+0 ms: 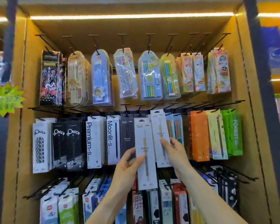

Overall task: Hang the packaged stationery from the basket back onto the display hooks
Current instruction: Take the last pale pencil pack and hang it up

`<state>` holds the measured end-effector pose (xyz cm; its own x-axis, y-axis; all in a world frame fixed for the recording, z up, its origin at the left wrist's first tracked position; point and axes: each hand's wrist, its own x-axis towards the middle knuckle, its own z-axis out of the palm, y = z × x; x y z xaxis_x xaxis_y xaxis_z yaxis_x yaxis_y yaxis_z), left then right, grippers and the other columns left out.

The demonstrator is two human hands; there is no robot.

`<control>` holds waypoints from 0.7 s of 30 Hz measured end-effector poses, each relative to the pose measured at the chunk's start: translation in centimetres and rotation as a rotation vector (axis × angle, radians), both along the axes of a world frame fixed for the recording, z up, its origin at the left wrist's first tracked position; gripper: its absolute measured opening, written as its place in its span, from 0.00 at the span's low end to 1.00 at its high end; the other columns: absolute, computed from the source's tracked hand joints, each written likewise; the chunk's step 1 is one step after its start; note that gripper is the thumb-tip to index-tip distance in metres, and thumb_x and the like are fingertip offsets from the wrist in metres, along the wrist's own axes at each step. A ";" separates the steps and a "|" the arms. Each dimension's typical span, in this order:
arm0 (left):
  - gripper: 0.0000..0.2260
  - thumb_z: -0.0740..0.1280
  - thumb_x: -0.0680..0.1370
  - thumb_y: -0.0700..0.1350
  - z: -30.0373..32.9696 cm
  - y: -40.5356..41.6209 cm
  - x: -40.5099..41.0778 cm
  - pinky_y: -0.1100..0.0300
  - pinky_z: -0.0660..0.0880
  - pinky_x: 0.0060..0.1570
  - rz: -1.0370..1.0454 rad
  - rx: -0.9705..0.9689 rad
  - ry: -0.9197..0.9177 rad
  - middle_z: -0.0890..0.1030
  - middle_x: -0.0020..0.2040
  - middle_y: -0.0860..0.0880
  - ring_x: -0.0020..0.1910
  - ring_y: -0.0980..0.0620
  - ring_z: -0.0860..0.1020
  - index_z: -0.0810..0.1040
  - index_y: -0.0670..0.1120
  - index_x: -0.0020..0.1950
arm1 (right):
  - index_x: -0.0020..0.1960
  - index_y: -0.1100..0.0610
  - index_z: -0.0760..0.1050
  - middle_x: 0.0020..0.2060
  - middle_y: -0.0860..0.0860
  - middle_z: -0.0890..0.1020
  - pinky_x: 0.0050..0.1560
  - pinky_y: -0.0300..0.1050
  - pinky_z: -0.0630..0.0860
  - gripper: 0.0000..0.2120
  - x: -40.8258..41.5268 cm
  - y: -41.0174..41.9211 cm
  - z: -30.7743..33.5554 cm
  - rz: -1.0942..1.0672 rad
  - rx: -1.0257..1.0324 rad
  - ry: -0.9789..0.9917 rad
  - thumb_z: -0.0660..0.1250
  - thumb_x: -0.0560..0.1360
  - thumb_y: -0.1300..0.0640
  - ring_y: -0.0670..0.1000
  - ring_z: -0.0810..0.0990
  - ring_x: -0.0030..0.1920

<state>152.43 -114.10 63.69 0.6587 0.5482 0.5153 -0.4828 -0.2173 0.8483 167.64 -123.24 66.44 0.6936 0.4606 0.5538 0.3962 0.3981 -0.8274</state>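
While the left hand (128, 165) grips one white pencil pack (145, 152) below the middle-row hooks (140, 109), the right hand (174, 151) pinches a second white pack (160, 126) beside it.

Each hand — left hand (128, 165), right hand (174, 150) — grips a white pencil pack (145, 152).

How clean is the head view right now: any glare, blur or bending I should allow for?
Head view: the light strip overhead burns out white; glare streaks the clear blister packs in the top row; the side posts bow from wide-angle distortion; edges are smeared, the green starburst sign unreadable; the white pencil packs in both hands stay legible.
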 end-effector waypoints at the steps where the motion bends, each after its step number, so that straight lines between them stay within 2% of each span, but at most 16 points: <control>1: 0.12 0.68 0.82 0.45 0.2 0.2 0.2 0.48 0.85 0.52 -0.010 -0.005 -0.007 0.89 0.50 0.49 0.50 0.48 0.88 0.78 0.53 0.66 | 0.57 0.56 0.80 0.50 0.50 0.87 0.56 0.51 0.84 0.11 0.3 0.3 -0.1 0.006 0.000 0.013 0.67 0.82 0.50 0.46 0.87 0.49; 2: 0.12 0.69 0.82 0.45 0.3 0.4 0.5 0.48 0.85 0.53 -0.018 -0.008 -0.012 0.89 0.51 0.48 0.51 0.47 0.88 0.78 0.53 0.66 | 0.57 0.55 0.81 0.50 0.50 0.88 0.57 0.56 0.83 0.11 0.5 0.6 -0.1 0.012 0.006 0.032 0.67 0.82 0.50 0.49 0.87 0.50; 4: 0.12 0.69 0.82 0.46 0.5 0.8 1.0 0.48 0.84 0.54 -0.024 -0.003 -0.017 0.89 0.51 0.48 0.51 0.48 0.88 0.78 0.53 0.66 | 0.58 0.56 0.81 0.49 0.50 0.88 0.56 0.57 0.83 0.11 0.7 1.0 -0.3 0.022 0.011 0.062 0.67 0.82 0.50 0.51 0.88 0.50; 10: 0.12 0.68 0.82 0.46 0.7 1.8 2.2 0.61 0.84 0.41 -0.040 0.017 -0.016 0.89 0.50 0.52 0.49 0.52 0.88 0.78 0.53 0.66 | 0.56 0.57 0.82 0.48 0.51 0.89 0.44 0.46 0.85 0.10 1.2 1.3 -0.6 0.038 0.043 0.104 0.66 0.83 0.53 0.51 0.88 0.47; 12: 0.12 0.68 0.82 0.46 0.8 2.3 2.6 0.61 0.84 0.40 -0.040 0.020 -0.020 0.89 0.50 0.52 0.49 0.52 0.88 0.78 0.53 0.66 | 0.55 0.57 0.82 0.47 0.51 0.89 0.45 0.47 0.85 0.10 1.7 1.6 -0.4 0.030 0.024 0.091 0.65 0.83 0.53 0.51 0.88 0.47; 14: 0.12 0.68 0.82 0.46 0.8 2.5 2.9 0.61 0.84 0.41 -0.043 0.033 -0.023 0.89 0.51 0.51 0.50 0.51 0.88 0.78 0.53 0.66 | 0.54 0.56 0.83 0.46 0.51 0.89 0.48 0.51 0.85 0.11 2.5 2.4 0.0 -0.015 -0.024 0.085 0.65 0.83 0.51 0.52 0.88 0.46; 16: 0.12 0.68 0.83 0.45 1.0 2.7 3.3 0.59 0.84 0.43 -0.044 0.045 -0.024 0.89 0.52 0.51 0.51 0.51 0.87 0.78 0.52 0.67 | 0.53 0.56 0.83 0.46 0.51 0.89 0.45 0.49 0.84 0.11 3.2 3.4 0.5 -0.042 -0.070 0.091 0.65 0.83 0.51 0.51 0.88 0.46; 21: 0.13 0.68 0.83 0.45 1.2 2.8 4.3 0.47 0.84 0.56 -0.037 0.075 -0.014 0.88 0.54 0.48 0.54 0.48 0.87 0.79 0.52 0.67 | 0.50 0.57 0.84 0.46 0.52 0.88 0.53 0.52 0.82 0.13 5.0 5.1 -0.2 -0.054 -0.148 0.112 0.68 0.81 0.47 0.53 0.87 0.48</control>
<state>156.71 -111.31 64.89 0.6703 0.4827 0.5636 -0.5037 -0.2617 0.8233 172.68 -118.14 66.21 0.7734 0.4914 0.4004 0.3156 0.2493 -0.9155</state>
